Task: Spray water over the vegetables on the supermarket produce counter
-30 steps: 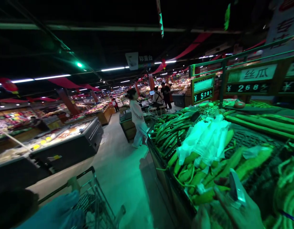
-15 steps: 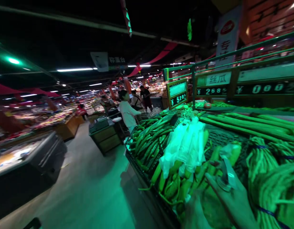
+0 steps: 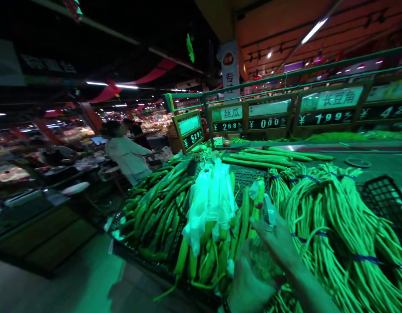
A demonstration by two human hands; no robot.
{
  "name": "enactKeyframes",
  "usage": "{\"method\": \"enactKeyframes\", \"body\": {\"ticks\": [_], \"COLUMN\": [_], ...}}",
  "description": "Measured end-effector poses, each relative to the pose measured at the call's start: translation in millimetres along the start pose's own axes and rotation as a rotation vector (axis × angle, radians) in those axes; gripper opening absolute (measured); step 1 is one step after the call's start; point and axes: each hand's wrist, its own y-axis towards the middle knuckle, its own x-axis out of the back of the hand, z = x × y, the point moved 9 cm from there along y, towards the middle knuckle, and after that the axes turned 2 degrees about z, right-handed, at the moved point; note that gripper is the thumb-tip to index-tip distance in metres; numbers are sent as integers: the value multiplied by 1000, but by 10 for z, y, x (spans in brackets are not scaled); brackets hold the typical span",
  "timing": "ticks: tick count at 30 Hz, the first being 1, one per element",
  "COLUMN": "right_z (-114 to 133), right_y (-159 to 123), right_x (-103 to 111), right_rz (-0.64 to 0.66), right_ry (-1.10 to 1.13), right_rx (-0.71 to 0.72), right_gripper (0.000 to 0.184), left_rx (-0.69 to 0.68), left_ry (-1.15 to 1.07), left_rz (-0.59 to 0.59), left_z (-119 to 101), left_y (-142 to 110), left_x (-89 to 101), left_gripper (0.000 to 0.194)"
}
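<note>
My left hand [image 3: 249, 280] is at the bottom of the view, its thumb raised and its fingers curled beside a rounded, mottled green thing [image 3: 261, 256]. The kind of this thing is unclear, and the hands partly cover it. On its other side my right hand [image 3: 279, 243] is bent around a shiny, pale curved strip [image 3: 269, 211], which I cannot identify. Just left of the hands, pale translucent plastic bags [image 3: 210, 195] lie draped over long green gourds [image 3: 183, 256]. Bundles of long beans [image 3: 338, 208], tied with blue bands, lie to the right.
Cucumbers [image 3: 158, 204] fill a black crate at the left. Price signs [image 3: 269, 117] line the back under a green rail, and a black plastic basket [image 3: 388, 204] is at the far right. A person in a pale top [image 3: 127, 154] stands beyond the stand.
The view has swung to the right, bringing more long beans, signs and the black basket into sight. Both hands stay close together around the mottled thing, now farther left in the picture.
</note>
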Motion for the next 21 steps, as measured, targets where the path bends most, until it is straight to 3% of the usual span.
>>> {"method": "enactKeyframes", "body": {"ticks": [5, 8, 14, 18, 21], "right_z": [61, 75, 113, 206, 211], "right_y": [-92, -179, -314, -376, -420], "right_x": [-498, -845, -1432, -1680, -1759], "right_rz": [59, 64, 138, 235, 212], "right_ry": [17, 61, 112, 57, 55], "right_rx": [-34, -46, -39, 5, 13], "right_gripper": [34, 28, 49, 56, 33], "left_rx": [-76, -102, -27, 15, 44], "left_ry": [-106, -105, -143, -153, -132], "left_rz": [-27, -114, -184, -255, -288], "left_z": [158, 307, 734, 901, 933], "left_y": [-63, -128, -304, -432, -511], "left_x": [365, 663, 1085, 1284, 1374], "left_gripper": [104, 105, 93, 99, 105]}}
